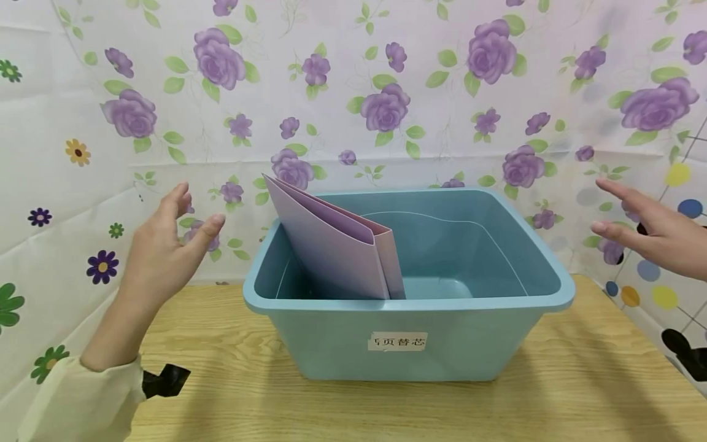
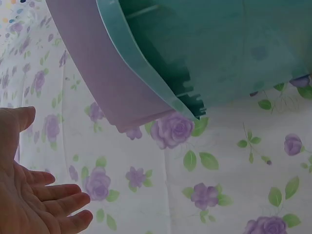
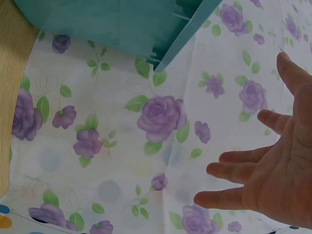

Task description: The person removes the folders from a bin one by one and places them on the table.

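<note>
A blue plastic bin [image 1: 409, 344] stands on the wooden table, with a paper label on its front wall. Inside its left part a purple folder [image 1: 331, 245] leans at a tilt, its top corner rising above the rim; the lower end is hidden behind the front wall. My left hand [image 1: 166, 245] is raised in the air left of the bin, fingers extended, thumb apart, holding nothing. On the far right my right hand [image 1: 657, 230] is likewise lifted, fingers spread, apart from the bin. Both wrist views show the bare palms and the bin's outer side.
The wooden table [image 1: 221, 368] extends around the bin. Behind it hangs a white sheet [image 1: 342, 80] with purple flowers, and further patterned sheets close off the left and right sides. A black strap piece [image 1: 166, 380] sticks out by the left sleeve.
</note>
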`<act>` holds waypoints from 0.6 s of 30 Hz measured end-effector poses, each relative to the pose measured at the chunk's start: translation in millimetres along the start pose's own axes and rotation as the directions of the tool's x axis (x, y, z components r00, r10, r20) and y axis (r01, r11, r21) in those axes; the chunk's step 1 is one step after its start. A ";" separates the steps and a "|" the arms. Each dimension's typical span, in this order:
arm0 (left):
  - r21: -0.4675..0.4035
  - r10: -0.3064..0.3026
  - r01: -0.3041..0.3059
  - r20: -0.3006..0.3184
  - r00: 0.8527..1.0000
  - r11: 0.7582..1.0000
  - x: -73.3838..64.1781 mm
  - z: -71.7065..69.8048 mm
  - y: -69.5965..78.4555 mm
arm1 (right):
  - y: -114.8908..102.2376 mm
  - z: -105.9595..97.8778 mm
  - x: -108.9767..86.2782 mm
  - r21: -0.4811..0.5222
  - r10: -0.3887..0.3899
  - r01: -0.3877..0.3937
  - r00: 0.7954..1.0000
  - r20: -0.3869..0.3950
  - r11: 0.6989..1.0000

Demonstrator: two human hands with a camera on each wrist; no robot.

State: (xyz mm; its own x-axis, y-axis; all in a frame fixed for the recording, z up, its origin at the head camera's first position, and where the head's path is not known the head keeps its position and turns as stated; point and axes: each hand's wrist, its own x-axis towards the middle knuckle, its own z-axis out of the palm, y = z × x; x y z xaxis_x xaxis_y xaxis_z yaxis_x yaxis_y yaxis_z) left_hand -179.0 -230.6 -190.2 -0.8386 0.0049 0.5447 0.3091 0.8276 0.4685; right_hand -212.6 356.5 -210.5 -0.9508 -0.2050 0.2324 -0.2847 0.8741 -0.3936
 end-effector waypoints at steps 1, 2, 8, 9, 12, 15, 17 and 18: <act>-0.010 0.002 -0.002 -0.001 1.000 1.000 -0.3 1.1 1.4 | -0.4 0.5 -0.2 0.000 0.010 -0.010 1.000 0.011 1.000; -0.019 0.003 -0.003 -0.003 1.000 1.000 -0.5 2.3 2.8 | -0.7 1.1 -0.5 0.001 0.020 -0.020 1.000 0.020 1.000; -0.062 0.014 -0.014 -0.004 1.000 0.998 -0.8 6.9 9.6 | -1.3 6.2 -1.1 0.027 0.049 -0.050 0.998 0.050 0.998; -0.069 0.015 -0.015 -0.003 1.000 0.998 -0.8 7.4 10.6 | -1.3 7.2 -1.1 0.032 0.056 -0.058 0.997 0.055 0.998; -0.088 0.016 -0.016 0.001 1.000 0.996 -1.1 9.1 14.4 | -1.2 10.2 -0.2 0.032 0.058 -0.060 0.996 0.069 0.998; -0.110 0.020 -0.019 0.009 1.000 0.994 -1.8 11.2 19.1 | -0.8 13.0 0.3 0.026 0.044 -0.046 0.997 0.065 0.999; -0.128 0.030 -0.029 0.010 0.999 0.991 -2.4 12.8 22.2 | 0.0 15.1 0.7 0.044 0.029 -0.032 0.998 0.058 0.999; -0.136 0.035 -0.033 0.012 0.999 0.990 -2.7 13.5 23.6 | 0.7 16.1 0.7 0.061 0.025 -0.029 0.998 0.056 0.998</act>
State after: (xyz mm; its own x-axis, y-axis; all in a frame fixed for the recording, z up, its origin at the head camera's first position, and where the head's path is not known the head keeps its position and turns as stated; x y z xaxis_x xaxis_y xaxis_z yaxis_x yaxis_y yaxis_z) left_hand -175.5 -203.5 -190.0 -0.8326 0.0410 0.5523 0.3951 0.7428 0.5405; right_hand -215.5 349.9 -224.9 -0.9630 -0.2071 0.1723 -0.2642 0.8511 -0.4537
